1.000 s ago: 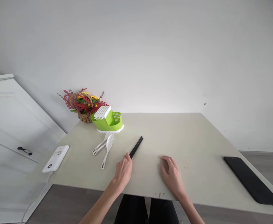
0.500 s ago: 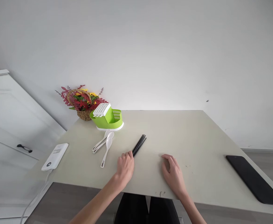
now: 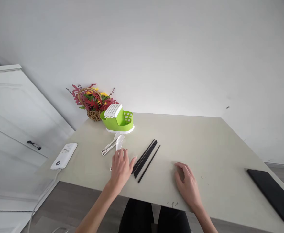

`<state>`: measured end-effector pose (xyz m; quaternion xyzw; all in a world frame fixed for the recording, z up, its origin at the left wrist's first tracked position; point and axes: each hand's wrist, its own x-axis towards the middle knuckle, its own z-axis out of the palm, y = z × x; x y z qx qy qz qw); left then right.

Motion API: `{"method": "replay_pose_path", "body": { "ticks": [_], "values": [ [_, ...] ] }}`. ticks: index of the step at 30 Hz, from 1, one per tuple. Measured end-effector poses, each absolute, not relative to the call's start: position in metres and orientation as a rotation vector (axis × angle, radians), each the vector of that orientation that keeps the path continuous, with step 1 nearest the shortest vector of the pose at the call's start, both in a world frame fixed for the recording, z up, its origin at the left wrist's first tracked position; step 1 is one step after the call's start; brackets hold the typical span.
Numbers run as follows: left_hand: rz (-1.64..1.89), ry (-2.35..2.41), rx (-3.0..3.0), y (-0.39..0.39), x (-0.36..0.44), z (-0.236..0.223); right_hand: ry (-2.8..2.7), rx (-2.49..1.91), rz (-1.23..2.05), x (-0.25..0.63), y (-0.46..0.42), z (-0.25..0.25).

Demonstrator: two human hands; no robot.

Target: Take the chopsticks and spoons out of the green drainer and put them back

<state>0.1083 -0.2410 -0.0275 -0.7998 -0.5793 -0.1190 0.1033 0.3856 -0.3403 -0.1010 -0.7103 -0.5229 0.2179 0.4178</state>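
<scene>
Several black chopsticks lie on the table, most of them bunched, with one lying apart on the right. My left hand is just left of them, its fingers apart and over the nearest white spoon, hiding most of that spoon's handle. Three white spoons lie with their bowls towards a green utensil holder that has a white slotted top and white base. My right hand rests on the table to the right of the chopsticks, fingers loosely curved and holding nothing.
A wicker basket of artificial flowers stands behind the holder by the wall. On the left edge of the table lies a white power bank with a cable. A black phone lies at the right edge. A white cabinet stands at left.
My left hand has let go of the chopsticks and moved left to the nearest spoon. The chopsticks now lie spread out. My right hand stays resting; the view has shifted slightly.
</scene>
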Motion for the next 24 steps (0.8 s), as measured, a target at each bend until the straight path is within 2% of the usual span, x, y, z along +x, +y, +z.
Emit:
{"method": "replay_pose_path", "body": {
  "ticks": [12, 24],
  "values": [
    [-0.455, -1.790, -2.138, -0.202, 0.025, -0.081, -1.294, -1.832, 0.524, 0.385, -0.339, -0.106],
    [-0.306, -1.791, -2.187, -0.164, 0.016, -0.069, -1.309, -1.817, 0.523, 0.386, -0.340, -0.111]
  ]
}}
